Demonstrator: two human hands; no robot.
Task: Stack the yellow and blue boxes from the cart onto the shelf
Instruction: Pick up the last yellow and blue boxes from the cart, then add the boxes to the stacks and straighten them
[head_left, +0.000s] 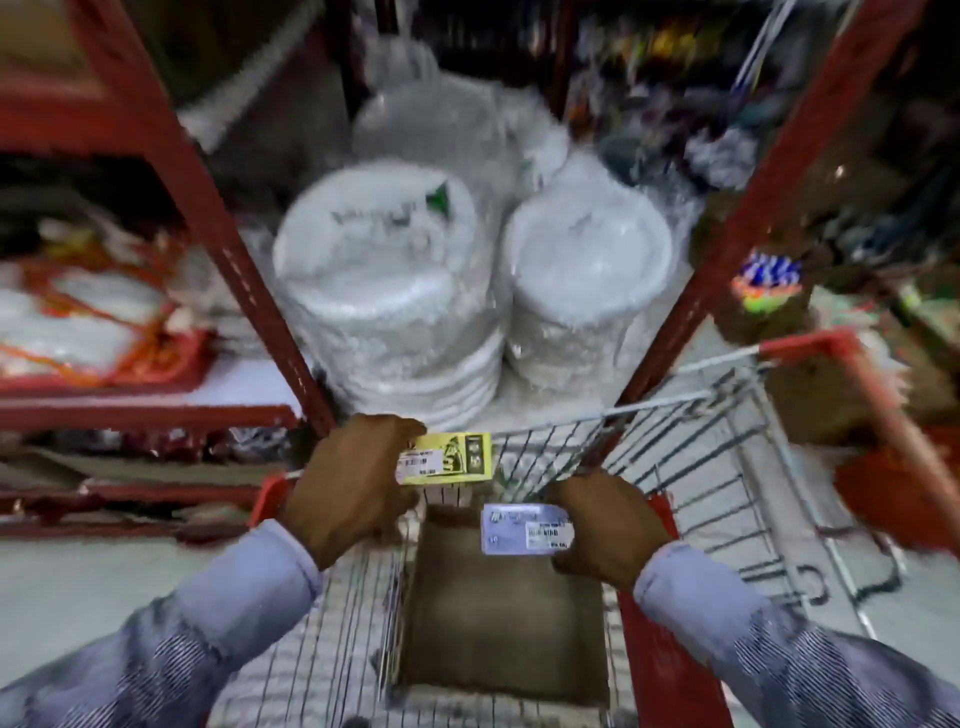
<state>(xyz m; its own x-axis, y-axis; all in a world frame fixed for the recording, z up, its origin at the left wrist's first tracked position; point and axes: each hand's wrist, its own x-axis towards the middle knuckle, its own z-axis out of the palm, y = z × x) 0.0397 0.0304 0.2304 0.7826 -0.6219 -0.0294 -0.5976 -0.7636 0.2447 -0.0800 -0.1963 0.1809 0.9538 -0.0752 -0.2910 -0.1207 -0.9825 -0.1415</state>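
Observation:
My left hand (348, 480) grips a yellow box (449, 460) with a white price sticker, held above the front of the wire cart (675, 467). Below and to the right, my right hand (608, 525) holds a pale blue box (524, 529) over the cart's inside. A brown cardboard carton (498, 613) lies in the cart under both boxes. The red metal shelf (208, 208) rises straight ahead of the cart. The picture is blurred.
Wrapped stacks of white disposable plates (395, 291) fill the shelf level ahead. More packaged white goods (88, 322) lie on the shelf at left. Red uprights (769, 197) frame the bay. The cart's red handle (857, 384) and cluttered goods stand at right.

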